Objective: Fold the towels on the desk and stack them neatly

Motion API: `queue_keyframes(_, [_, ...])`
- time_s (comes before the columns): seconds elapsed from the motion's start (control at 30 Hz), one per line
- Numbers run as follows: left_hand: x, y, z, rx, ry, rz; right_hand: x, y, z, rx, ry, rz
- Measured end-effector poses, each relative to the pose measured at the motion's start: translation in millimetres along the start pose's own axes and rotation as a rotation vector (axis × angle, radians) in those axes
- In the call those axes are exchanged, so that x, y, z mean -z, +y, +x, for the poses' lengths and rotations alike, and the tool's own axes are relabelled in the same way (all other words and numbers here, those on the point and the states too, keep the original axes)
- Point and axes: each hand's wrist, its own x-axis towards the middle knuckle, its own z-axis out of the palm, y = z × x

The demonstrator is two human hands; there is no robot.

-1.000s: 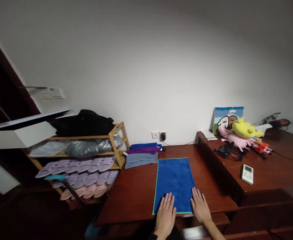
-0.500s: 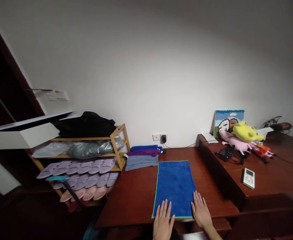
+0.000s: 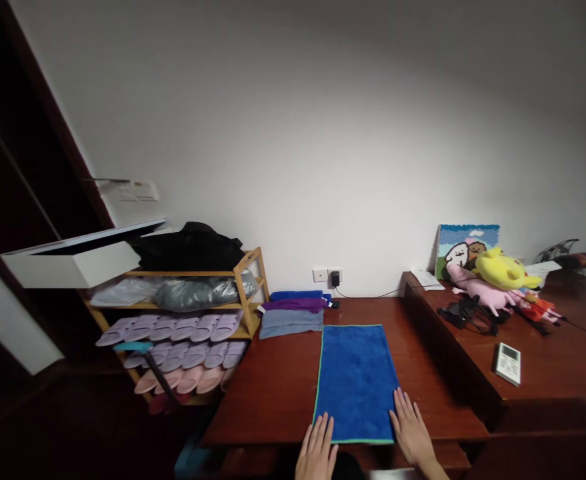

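Note:
A blue towel point(image 3: 357, 380) with a green edge lies spread flat on the reddish-brown table point(image 3: 273, 393), its short side near the table's front edge. At its lower left corner rests my left hand point(image 3: 317, 448), open, fingers stretched out and pointing away from me. My right hand point(image 3: 413, 428) lies open along the lower right edge, with the fingertips at the towel's border and the thumb towards the cloth. Neither hand grips anything. Behind the towel, against the wall, are a grey-blue towel point(image 3: 291, 323), a purple towel point(image 3: 297, 305) and another blue towel point(image 3: 297, 295), laid one behind the other.
Left of the table stands a wooden rack point(image 3: 250, 293) with several slippers point(image 3: 183, 327), a black bag point(image 3: 190, 250) and a white box point(image 3: 73, 267). On the higher desk point(image 3: 453, 347) at right are plush toys point(image 3: 505, 268), cables point(image 3: 470, 317) and a remote control point(image 3: 508, 363).
The view has shifted, so most things appear slightly farther right. My left hand has slid a little left and back towards the towel's corner. The towel still lies flat.

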Motion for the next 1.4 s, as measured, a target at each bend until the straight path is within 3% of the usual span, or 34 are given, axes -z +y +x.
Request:
queue_keyframes(0.23, [-0.2,-7,-5,-0.007,0.030,0.009,-5,2,0,0.002,0.024,0.008])
queue_keyframes(0.43, [29.2,-7,1,-0.079,0.079,-0.054,-15,8,-9,0.021,0.047,0.004])
queue_keyframes(0.57, [44.6,-2,17,0.056,0.078,-0.119,-22,14,-20,0.069,0.078,0.053])
queue_keyframes(0.67, [46.1,-1,48,0.126,0.001,-0.168,-16,10,-16,0.041,0.090,0.066])
queue_keyframes(0.77, [38.8,-7,81,0.111,-0.149,-0.188,-1,0,-4,0.027,0.064,0.051])
queue_keyframes(0.87, [28.5,-18,95,0.069,-0.314,-0.173,7,-8,6,0.015,-0.011,0.020])
queue_keyframes(1.0, [24.8,-39,76,0.060,-0.334,-0.140,1,-16,0,0.039,-0.045,0.022])
queue_keyframes(1.2, [47.9,-74,39,0.039,-0.295,-0.106,-6,-46,-11,0.098,-0.009,0.046])
queue_keyframes(1.3, [56.8,-82,32,0.035,-0.286,-0.085,2,-67,14,0.083,0.012,0.057])
queue_keyframes(1.4, [57.1,-83,30,0.031,-0.248,-0.051,15,-87,61,0.071,-0.002,0.062])
